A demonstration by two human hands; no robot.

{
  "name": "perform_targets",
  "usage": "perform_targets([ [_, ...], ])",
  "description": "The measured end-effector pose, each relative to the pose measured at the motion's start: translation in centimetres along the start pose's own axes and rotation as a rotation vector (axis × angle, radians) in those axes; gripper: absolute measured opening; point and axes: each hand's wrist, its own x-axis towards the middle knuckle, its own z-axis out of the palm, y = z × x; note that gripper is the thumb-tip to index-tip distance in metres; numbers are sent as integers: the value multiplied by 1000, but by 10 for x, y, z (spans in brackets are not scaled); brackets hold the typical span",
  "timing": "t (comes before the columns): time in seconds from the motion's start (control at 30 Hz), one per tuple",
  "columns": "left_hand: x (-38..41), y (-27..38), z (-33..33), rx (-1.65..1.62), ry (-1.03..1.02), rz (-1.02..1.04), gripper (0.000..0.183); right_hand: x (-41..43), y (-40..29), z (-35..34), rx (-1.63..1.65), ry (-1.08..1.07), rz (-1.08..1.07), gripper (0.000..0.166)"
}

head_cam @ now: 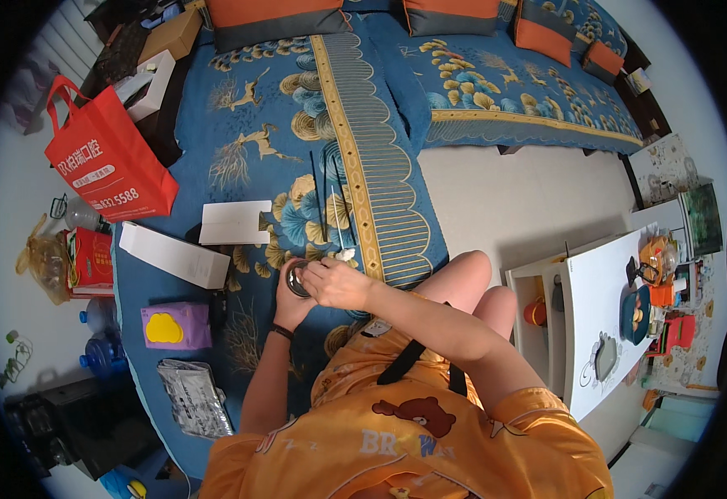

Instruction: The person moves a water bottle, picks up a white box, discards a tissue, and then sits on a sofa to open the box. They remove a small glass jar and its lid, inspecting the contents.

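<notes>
My left hand (290, 298) is wrapped around a small round container (298, 278) with a dark rim and a shiny top. Bent over the same container, my right hand (338, 284) has its fingers on the top; they hide part of it. Just beyond my hands, a thin white stick (336, 215) with a crumpled white, flower-like end (345, 254) lies on the blue patterned cover (245, 181). Several thin black sticks (324, 206) lie beside it. To the left are a flat white card piece (232, 223) with a notch and a long white box (176, 254).
On the left of the cover are a purple tissue pack (195, 327), a silver foil pouch (194, 398) and a red tote bag (111, 156) bearing writing. A white table (594, 349) with a blue bowl (634, 315) stands to the right. Orange-and-grey cushions (276, 22) line the far side.
</notes>
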Motion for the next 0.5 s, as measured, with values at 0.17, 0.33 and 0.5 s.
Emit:
perform_targets([
  [0.17, -6, 30, 3, 141, 114, 155, 77, 1, 1, -2, -106, -13, -103, 27],
  [0.33, -1, 40, 12, 284, 137, 265, 54, 3, 7, -3, -175, 26, -164, 28],
  [0.5, -2, 43, 14, 267, 135, 252, 48, 4, 10, -2, -150, 9, -169, 27],
])
